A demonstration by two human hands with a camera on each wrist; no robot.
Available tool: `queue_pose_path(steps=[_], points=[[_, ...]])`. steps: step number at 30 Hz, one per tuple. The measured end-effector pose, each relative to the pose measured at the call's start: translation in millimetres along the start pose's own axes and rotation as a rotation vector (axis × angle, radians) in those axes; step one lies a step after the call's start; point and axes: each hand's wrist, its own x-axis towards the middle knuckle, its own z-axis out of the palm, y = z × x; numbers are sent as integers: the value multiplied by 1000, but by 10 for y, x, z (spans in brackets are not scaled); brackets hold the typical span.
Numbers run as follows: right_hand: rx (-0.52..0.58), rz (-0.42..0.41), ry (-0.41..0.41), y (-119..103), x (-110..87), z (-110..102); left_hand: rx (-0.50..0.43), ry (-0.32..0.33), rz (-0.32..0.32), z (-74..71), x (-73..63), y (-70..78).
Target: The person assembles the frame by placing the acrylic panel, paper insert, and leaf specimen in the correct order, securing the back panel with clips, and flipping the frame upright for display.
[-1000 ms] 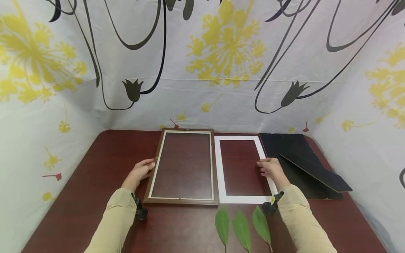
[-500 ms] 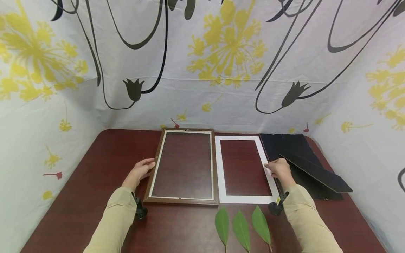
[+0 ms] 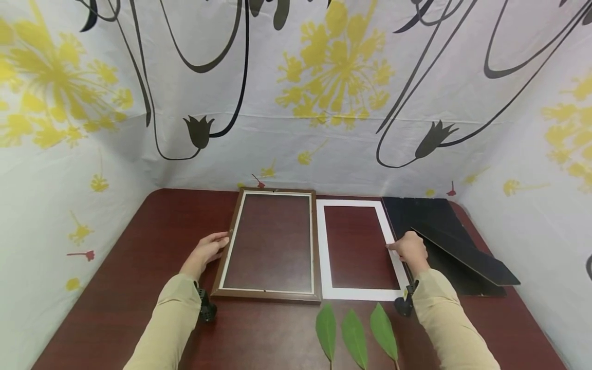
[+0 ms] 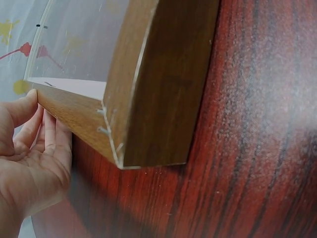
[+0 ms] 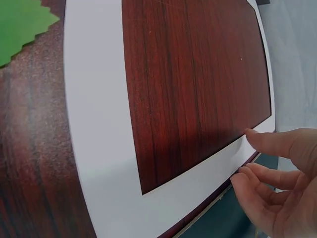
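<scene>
My left hand (image 3: 206, 254) touches the left side of a brown wooden picture frame (image 3: 317, 257) holding a clear pane (image 3: 273, 241). In the left wrist view the thumb (image 4: 22, 110) meets the frame's upper edge, the fingers lying against its outer side. To the right of the frame lies a white picture mat (image 3: 325, 257) with a rectangular opening. My right hand (image 3: 411, 252) pinches the mat's right strip. The right wrist view shows the thumb (image 5: 267, 143) at the strip's inner edge and curled fingers (image 5: 252, 191) at its outer edge.
Right of the mat lies a black board (image 3: 416, 210) with a second dark panel (image 3: 467, 257) angled up over it. Several green leaves, one of them a leaf (image 3: 353, 331), lie on the dark red table (image 3: 259, 339) in front. Patterned fabric (image 3: 277, 139) surrounds the back and sides.
My right hand has moved slightly right, from over the mat's opening to its right strip, and now pinches that strip. The left hand stays against the frame. The head view has shifted slightly.
</scene>
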Motion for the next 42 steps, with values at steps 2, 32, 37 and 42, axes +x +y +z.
queue_pose_path(steps=[2,32,37,42], points=[[-32,7,6,-25,-1,2,0,3,5,-1,8,-1],[-26,31,-73,18,-59,-12,7,-1,60,-19,-2,-71],[-3,43,-94,31,9,15,8,-3,71,-40,0,-81],[148,26,-165,70,77,2,11,7,38,-2,-30,-32]])
